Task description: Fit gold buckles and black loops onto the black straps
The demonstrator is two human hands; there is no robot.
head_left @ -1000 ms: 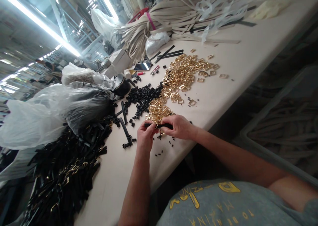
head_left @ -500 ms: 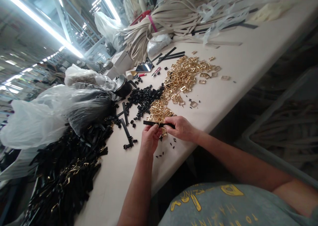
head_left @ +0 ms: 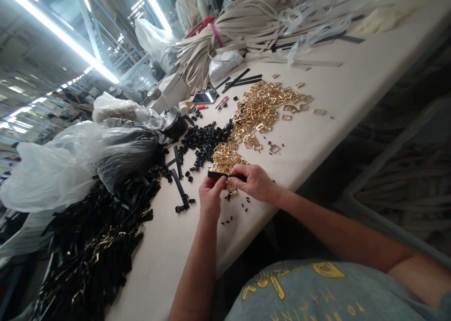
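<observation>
Between my two hands is a black strap (head_left: 216,174), held level over the near end of a heap of gold buckles (head_left: 260,112). My left hand (head_left: 212,194) pinches it from below, thumb on top. The fingers of my right hand (head_left: 253,180) are closed on the strap's right part, with a bit of gold metal between the hands, mostly hidden by my fingertips. Left of the buckles is a pile of small black loops (head_left: 204,142). Tiny dark pieces (head_left: 245,204) lie scattered on the table just below my hands.
Finished-looking black straps with gold buckles (head_left: 95,246) are heaped at the left edge, under plastic bags (head_left: 70,161). A dark lidded pot (head_left: 173,123), a phone (head_left: 205,97) and bundled beige strips (head_left: 246,22) sit farther back. Loose black strips (head_left: 179,188) lie left of my hands. A person (head_left: 192,6) stands beyond.
The strap has shifted slightly right in my hands, with less of its right part showing. My left thumb now lies farther along it, and my right fingers have closed in nearer the middle.
</observation>
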